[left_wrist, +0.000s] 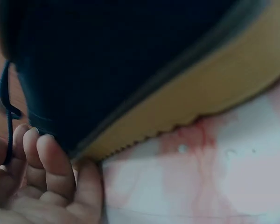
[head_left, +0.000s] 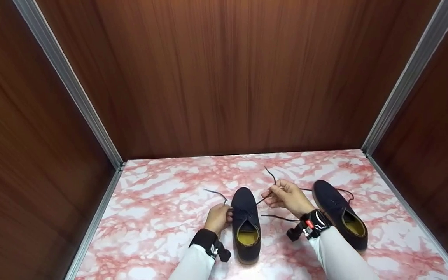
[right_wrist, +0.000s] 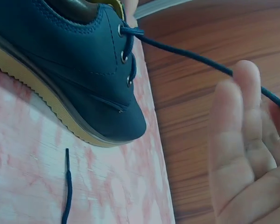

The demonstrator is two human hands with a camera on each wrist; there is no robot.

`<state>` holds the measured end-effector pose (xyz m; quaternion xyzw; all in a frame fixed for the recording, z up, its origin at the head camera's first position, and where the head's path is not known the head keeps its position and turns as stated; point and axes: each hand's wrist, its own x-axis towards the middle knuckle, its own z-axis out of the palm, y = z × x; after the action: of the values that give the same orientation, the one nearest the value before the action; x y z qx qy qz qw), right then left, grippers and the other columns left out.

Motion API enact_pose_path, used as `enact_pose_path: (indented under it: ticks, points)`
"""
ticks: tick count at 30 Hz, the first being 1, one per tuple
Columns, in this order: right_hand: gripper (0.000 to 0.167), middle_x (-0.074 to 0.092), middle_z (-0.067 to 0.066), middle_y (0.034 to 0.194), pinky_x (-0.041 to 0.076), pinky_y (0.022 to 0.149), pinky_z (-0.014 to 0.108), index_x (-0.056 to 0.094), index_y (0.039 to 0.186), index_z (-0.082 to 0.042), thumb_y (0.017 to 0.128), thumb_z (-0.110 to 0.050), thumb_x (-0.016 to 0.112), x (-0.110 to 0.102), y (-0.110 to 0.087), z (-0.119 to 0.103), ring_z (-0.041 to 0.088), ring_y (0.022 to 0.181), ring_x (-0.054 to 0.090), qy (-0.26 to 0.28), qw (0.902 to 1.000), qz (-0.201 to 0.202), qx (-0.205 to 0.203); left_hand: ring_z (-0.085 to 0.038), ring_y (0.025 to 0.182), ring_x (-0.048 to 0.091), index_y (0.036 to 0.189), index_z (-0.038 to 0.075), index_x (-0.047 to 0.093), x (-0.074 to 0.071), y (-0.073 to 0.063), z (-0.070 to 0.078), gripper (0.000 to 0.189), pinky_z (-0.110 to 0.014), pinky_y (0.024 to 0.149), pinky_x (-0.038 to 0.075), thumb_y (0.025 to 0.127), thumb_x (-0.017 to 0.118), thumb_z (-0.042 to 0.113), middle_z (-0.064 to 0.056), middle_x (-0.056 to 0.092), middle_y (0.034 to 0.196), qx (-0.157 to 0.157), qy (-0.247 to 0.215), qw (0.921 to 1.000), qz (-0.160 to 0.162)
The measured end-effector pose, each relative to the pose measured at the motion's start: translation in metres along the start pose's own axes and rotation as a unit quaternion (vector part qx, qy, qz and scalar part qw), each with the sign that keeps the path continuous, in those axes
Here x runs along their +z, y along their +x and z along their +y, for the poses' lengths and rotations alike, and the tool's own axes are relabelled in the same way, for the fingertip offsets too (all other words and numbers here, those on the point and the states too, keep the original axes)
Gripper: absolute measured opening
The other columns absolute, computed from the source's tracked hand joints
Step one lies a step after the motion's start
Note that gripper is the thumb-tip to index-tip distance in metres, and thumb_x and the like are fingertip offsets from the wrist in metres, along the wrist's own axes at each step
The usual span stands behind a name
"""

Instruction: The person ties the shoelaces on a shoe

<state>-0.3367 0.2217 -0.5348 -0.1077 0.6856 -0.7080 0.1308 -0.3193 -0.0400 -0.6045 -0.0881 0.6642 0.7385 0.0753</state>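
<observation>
A dark navy lace-up shoe [head_left: 242, 200] with a yellow insole stands on the surface, toe pointing away from me. At its left side, my left hand [head_left: 217, 218] pinches one shoelace [left_wrist: 10, 133] between thumb and fingers, and its fingertips lie close against the shoe. The lace's tip sticks out past that hand. Raised to the right of the toe, my right hand [head_left: 289, 198] pinches the other lace [right_wrist: 191, 55], which runs taut from the top eyelet. Its free end rises above the fingers.
A matching shoe [head_left: 335, 208] sits at the right beside my right forearm, its loose laces [head_left: 280, 217] spread to both sides. The red-and-white marbled surface [head_left: 150, 233] is bounded by brown wood-grain panels [head_left: 224, 85] with metal edge strips.
</observation>
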Motion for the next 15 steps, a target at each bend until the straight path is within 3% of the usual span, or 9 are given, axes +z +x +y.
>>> enact_pose_path:
  ticks: [6, 11, 15]
  points:
    - [0.03, 0.08, 0.012, 0.107, 0.064, 0.073, 0.031, 0.044, 0.104, -0.006, 0.115, -0.034, 0.037, -0.004, -0.001, -0.004, 0.014, 0.078, 0.078, 0.017, 0.9998, -0.007, 0.003, -0.009, 0.064, 0.053, 0.103, -0.005, 0.064, -0.005, -0.001, 0.012, 0.024, -0.022, 0.054, 0.045, 0.104, 0.052, 0.016, 0.002, 0.056, 0.08, 0.034, -0.025, 0.999, 0.017]
    - [0.028, 0.08, 0.009, 0.099, 0.064, 0.077, 0.032, 0.041, 0.099, -0.015, 0.114, -0.037, 0.032, -0.007, -0.003, -0.005, 0.015, 0.078, 0.077, 0.08, 0.9968, 0.001, -0.004, -0.015, 0.079, 0.062, 0.104, -0.005, 0.066, -0.007, -0.001, 0.024, 0.024, -0.027, 0.069, 0.055, 0.106, 0.054, 0.016, -0.002, 0.063, 0.087, 0.064, -0.044, 0.9966, 0.028]
    - [0.02, 0.076, 0.004, 0.094, 0.063, 0.082, 0.03, 0.053, 0.105, -0.016, 0.114, -0.026, 0.039, -0.009, -0.006, -0.004, 0.014, 0.081, 0.074, 0.124, 0.9919, -0.005, -0.025, -0.017, 0.088, 0.067, 0.107, -0.005, 0.066, -0.007, 0.0, 0.031, 0.026, -0.032, 0.08, 0.058, 0.109, 0.049, 0.015, -0.002, 0.068, 0.094, 0.084, -0.064, 0.9944, 0.011]
